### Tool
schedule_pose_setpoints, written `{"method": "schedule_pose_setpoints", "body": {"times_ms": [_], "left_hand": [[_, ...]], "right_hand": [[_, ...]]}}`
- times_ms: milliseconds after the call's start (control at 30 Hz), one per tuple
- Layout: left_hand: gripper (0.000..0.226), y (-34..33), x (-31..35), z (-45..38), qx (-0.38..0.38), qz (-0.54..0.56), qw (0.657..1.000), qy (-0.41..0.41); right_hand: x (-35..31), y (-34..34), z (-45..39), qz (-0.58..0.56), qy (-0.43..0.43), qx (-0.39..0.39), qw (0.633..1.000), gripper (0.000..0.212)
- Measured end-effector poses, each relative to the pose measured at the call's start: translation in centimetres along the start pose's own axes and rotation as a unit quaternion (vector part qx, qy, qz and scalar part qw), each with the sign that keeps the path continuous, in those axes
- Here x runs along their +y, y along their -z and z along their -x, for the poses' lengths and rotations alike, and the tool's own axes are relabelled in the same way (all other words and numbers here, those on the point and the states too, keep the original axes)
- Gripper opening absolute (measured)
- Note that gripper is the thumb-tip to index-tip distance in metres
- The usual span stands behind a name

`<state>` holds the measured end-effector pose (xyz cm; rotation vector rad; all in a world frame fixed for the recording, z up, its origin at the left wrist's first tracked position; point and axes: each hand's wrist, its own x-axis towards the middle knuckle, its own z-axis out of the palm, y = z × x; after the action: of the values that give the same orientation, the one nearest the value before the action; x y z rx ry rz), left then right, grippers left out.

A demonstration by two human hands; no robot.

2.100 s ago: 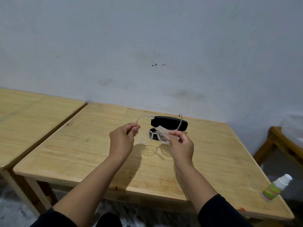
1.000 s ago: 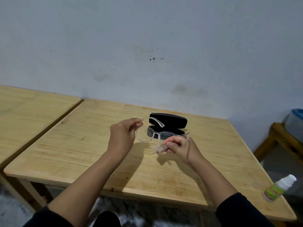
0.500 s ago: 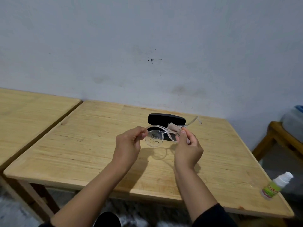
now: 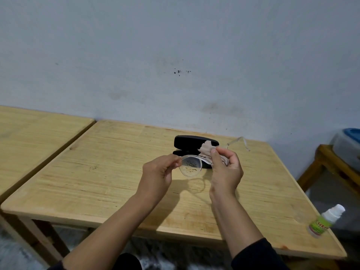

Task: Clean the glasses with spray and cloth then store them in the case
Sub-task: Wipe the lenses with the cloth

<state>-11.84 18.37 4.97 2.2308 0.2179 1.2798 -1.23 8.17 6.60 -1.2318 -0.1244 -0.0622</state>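
- Above the middle of the wooden table (image 4: 97, 178), the clear-framed glasses (image 4: 191, 167) are held in the air between both hands, just in front of the case.
- Left hand (image 4: 158, 177) pinches the left end of the frame between thumb and curled fingers; droplets speckle the lens beside it.
- Right hand (image 4: 226, 170) grasps a small beige cloth (image 4: 207, 148), fingers curled round it and pressing it over the other lens; one clear temple sticks out past this hand toward the wall.
- Behind the glasses, the black case (image 4: 194, 142) lies open on the table.
- At the near right corner, the spray bottle (image 4: 324, 221), white-capped with a green label, lies tilted on the tabletop, well apart from the hands.
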Motion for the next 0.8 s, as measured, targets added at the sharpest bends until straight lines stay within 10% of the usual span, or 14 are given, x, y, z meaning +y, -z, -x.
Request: {"method": "schedule_pose_setpoints", "body": {"times_ms": [567,800], "left_hand": [[0.022,1.8,-2.0,-1.5,0.019,-0.025,0.999,0.041],[0.031,2.5,-2.3,-2.2,0.023,-0.037,0.998,0.048]], "right_hand": [[-0.9,2.3,-2.3,0.177,-0.074,-0.365,0.911,0.017],[-1.4,2.7,-2.5,0.193,-0.045,-0.405,0.892,0.015]]}}
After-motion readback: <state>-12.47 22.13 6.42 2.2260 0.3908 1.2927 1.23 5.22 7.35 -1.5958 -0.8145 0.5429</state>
